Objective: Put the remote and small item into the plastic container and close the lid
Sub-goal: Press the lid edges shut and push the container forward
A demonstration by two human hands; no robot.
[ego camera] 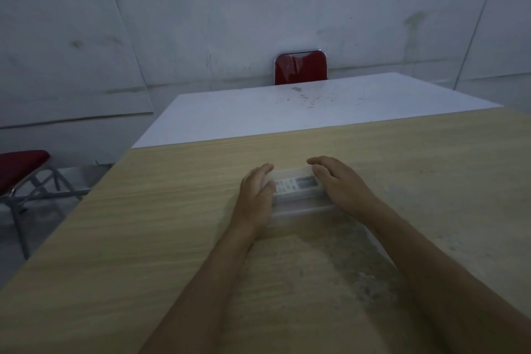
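A dim room with pale grey wall panels holds a light wood-grain table [172,238], butted at its far edge against a white-topped table [258,112]. A red padded chair back with a chrome rim [300,67] shows behind the white top, and a second red folding chair [20,169] is cut off at the left edge.

On the wood table lies a clear rectangular plastic container [298,208], so transparent that its outline is hard to trace (only faint edges and a pale lid strip show). Inside it lies a white remote control with small buttons and a grey display [296,183], set crosswise. The small item cannot be made out.

The left hand [255,198] presses flat against the container's left end, fingers together and extended. The right hand [339,184] cups the right end, fingers together and curved over the top; its thumb is hidden. Whether the lid is fully seated cannot be told.
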